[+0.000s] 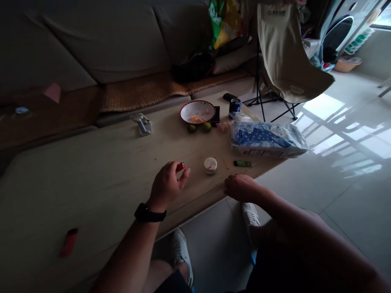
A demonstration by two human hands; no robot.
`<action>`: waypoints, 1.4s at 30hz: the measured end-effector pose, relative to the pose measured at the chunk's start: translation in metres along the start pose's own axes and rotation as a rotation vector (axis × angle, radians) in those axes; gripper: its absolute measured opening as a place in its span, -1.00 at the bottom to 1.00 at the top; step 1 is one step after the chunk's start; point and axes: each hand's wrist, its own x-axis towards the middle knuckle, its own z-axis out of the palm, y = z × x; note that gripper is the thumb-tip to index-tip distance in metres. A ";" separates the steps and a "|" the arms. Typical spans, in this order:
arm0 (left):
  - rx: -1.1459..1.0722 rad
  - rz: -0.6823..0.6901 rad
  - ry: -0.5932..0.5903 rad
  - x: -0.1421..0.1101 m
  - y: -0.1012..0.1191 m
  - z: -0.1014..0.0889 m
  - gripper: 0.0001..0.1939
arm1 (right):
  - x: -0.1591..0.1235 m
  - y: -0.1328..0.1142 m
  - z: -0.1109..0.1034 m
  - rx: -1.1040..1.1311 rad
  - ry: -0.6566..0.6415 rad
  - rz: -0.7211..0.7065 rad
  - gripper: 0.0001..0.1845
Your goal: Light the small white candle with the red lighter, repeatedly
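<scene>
My left hand (167,184) is closed over the low wooden table (100,171), its fingertips pinching a small red lighter (181,165). A black watch sits on that wrist. At the table's near edge my right hand (240,187) rests knuckles up with the fingers curled under; whether it holds anything is hidden. Between and just beyond the hands stand a small white round container (210,165), a thin stick (225,163) and a green lighter (242,163). A second red lighter (68,242) lies alone at the near left.
Farther back are a red-rimmed bowl (197,111) with orange pieces, two green limes (199,127), a blue can (235,106), a black phone (229,97), a blue-white tissue pack (266,139) and a metal clip (141,123). A sofa, a folding chair (284,53) and tiled floor surround the table.
</scene>
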 end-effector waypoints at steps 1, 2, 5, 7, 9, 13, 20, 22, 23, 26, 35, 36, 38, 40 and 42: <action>-0.005 0.010 0.000 0.001 0.002 0.000 -0.71 | 0.000 0.000 0.000 0.002 -0.005 -0.005 -0.69; -0.007 0.018 0.001 0.002 0.005 0.000 -0.71 | 0.001 0.000 0.000 0.006 -0.009 -0.007 -0.69; 0.007 0.039 0.008 0.007 0.015 0.002 -0.70 | 0.002 0.000 0.000 0.009 -0.014 -0.003 -0.70; 0.021 0.064 0.011 0.011 0.024 0.004 -0.71 | 0.002 0.000 0.000 0.011 -0.011 0.007 -0.70; 0.036 0.084 0.007 0.016 0.032 0.006 -0.71 | 0.002 0.000 0.000 0.012 -0.013 0.006 -0.70; 0.075 0.132 -0.011 0.026 0.044 0.012 -0.72 | 0.001 0.000 -0.001 0.021 -0.025 0.014 -0.68; 0.145 0.173 -0.029 0.035 0.053 0.021 -0.78 | 0.002 0.000 -0.001 0.028 -0.029 0.028 -0.69; 0.164 0.174 -0.034 0.036 0.054 0.022 -0.80 | 0.002 0.000 -0.001 0.032 -0.022 0.031 -0.68; 0.174 0.172 -0.037 0.037 0.054 0.023 -0.81 | 0.001 0.000 -0.001 0.031 -0.020 0.029 -0.68; 0.201 0.175 -0.052 0.037 0.056 0.024 -0.81 | 0.001 -0.001 -0.003 0.019 -0.024 0.022 -0.67; 0.235 0.188 -0.070 0.037 0.057 0.028 -0.80 | 0.001 -0.001 -0.005 0.025 -0.033 0.025 -0.68; 0.233 0.188 -0.069 0.037 0.057 0.028 -0.80 | 0.001 -0.001 -0.005 0.025 -0.032 0.025 -0.68; 0.232 0.188 -0.068 0.038 0.058 0.028 -0.80 | 0.001 -0.001 -0.005 0.029 -0.024 0.024 -0.68; 0.232 0.187 -0.071 0.038 0.059 0.027 -0.80 | 0.000 -0.001 -0.004 0.035 -0.015 0.018 -0.69; 0.232 0.185 -0.073 0.038 0.059 0.026 -0.80 | 0.000 -0.001 -0.004 0.029 -0.009 0.020 -0.69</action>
